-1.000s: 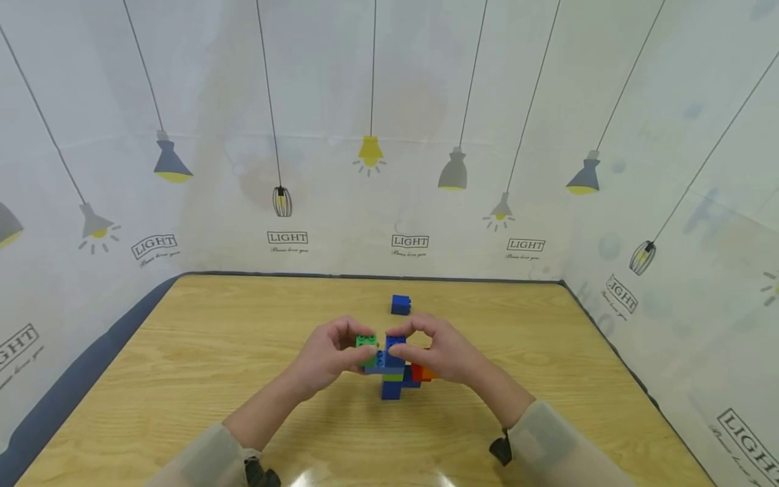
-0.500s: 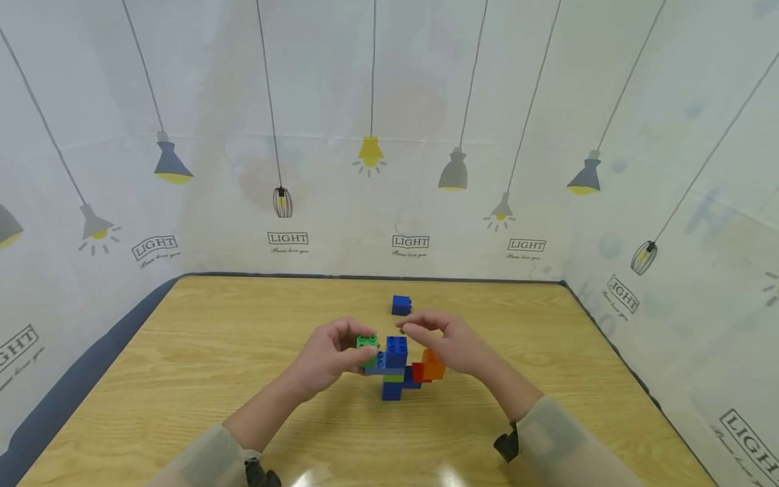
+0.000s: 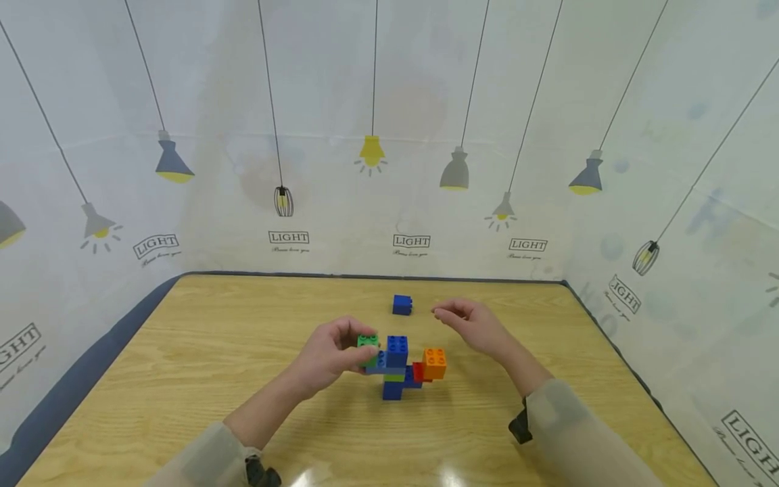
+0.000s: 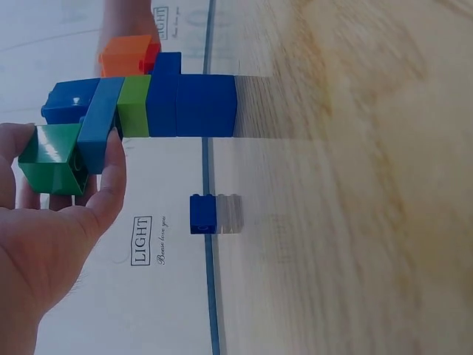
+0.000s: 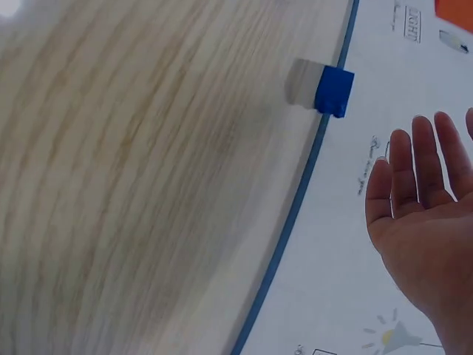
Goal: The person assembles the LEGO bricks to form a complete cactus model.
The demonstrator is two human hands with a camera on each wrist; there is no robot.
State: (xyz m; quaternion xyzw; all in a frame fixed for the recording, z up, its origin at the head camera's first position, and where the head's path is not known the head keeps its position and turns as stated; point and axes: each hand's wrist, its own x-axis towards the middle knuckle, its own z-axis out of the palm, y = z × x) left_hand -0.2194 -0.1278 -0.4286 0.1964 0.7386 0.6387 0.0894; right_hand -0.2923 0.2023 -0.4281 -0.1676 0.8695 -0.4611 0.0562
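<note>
Near the middle of the table stands a structure of toy building bricks. At its upper left is a green brick (image 3: pixel 368 342), which my left hand (image 3: pixel 325 353) grips between thumb and fingers. A light-blue brick (image 4: pixel 101 126) lies under it, with a finger of that hand against its underside. On top to the right sits a dark blue brick (image 3: pixel 397 351); a lime brick (image 4: pixel 134 107) is lower down. An orange brick (image 3: pixel 435 364) and a red brick (image 3: pixel 418 372) jut out to the right. My right hand (image 3: pixel 477 326) hovers behind and right of the structure, holding nothing, its fingers loosely bent.
A single blue brick (image 3: pixel 402 305) lies on its side toward the back of the wooden table (image 3: pixel 243 325), its studs facing right. Behind the table's dark back edge rises a pale backdrop (image 3: pixel 341 223) printed with lamps.
My right hand has let go of the dark blue brick on top and moved away to the right and back. The orange brick has come into full view. My left hand keeps its grip.
</note>
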